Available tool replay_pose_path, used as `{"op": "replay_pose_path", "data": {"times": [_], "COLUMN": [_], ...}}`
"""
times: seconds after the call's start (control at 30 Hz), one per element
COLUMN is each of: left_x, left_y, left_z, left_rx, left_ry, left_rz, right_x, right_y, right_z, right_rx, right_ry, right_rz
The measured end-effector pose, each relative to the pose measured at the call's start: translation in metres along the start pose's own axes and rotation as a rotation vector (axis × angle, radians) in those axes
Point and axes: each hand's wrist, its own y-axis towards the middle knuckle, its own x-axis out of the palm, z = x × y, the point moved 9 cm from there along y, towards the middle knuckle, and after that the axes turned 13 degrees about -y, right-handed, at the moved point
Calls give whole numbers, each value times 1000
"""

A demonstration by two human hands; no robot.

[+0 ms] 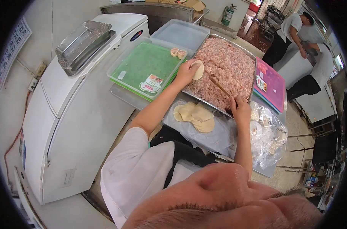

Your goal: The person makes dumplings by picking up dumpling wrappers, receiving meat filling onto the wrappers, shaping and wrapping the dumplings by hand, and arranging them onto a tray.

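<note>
Left hand (187, 73) holds a round dough wrapper (198, 70) at the left edge of the metal tray (207, 103); presumably light, soft and tearable, best supported from beneath. Right hand (240, 109) grips a slim stick (220, 87) over minced meat (228, 61).

Can read 21, 22, 28 and 29 on the calendar (14, 51) at the frame's upper left, but not the blurred print on the freezer badge (136, 36) or tray label (152, 82).

We have meat (230, 65) in tray (254, 74); left, dumplings (177, 52) in tub (146, 61); in front, wrappers (196, 116) on plastic sheet (221, 133).
</note>
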Motion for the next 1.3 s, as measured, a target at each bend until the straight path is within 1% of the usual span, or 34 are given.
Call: {"op": "replay_pose_path", "data": {"times": [0.1, 0.17, 0.33, 0.4, 0.5, 0.6, 0.7, 0.73, 1.0, 1.1, 1.17, 1.3], "left_x": [2, 0, -6, -10, -10, -11, -7, -8, -6, -9, -6, -4], "left_y": [-5, -7, -6, -7, -6, -6, -10, -9, -11, -13, -14, -13], "left_z": [0, 2, -12, -13, -8, -19, 3, -2, 2, 9, 13, 12], "left_rx": [37, 36, -63, -77, -37, -69, -73, -95, -88, -88, -91, -82], "left_ry": [55, 22, -180, -226, -259, -311, -355, -308, -343, -324, -355, -318], "left_rz": [-5, 7, 28, 38, 20, 62, 26, 19, 20, 47, 44, 14], "right_x": [2, 4, 3, 5, 3, 1, 0, 1, -3, -3, -2, -4], "right_y": [0, 1, 0, 0, 0, 1, -1, -1, 1, 0, 0, 1], "right_z": [1, 1, 0, 2, 1, 0, 2, 4, 4, 3, 3, 4], "right_rx": [21, 23, 16, 14, 19, 24, 28, 33, 60, 35, 23, 21], "right_ry": [-13, -23, -38, -43, -28, -16, -18, -19, 83, 62, 72, 95], "right_rz": [-20, -27, -27, -19, -10, 3, 15, 7, 11, 21, 36, 41]}}
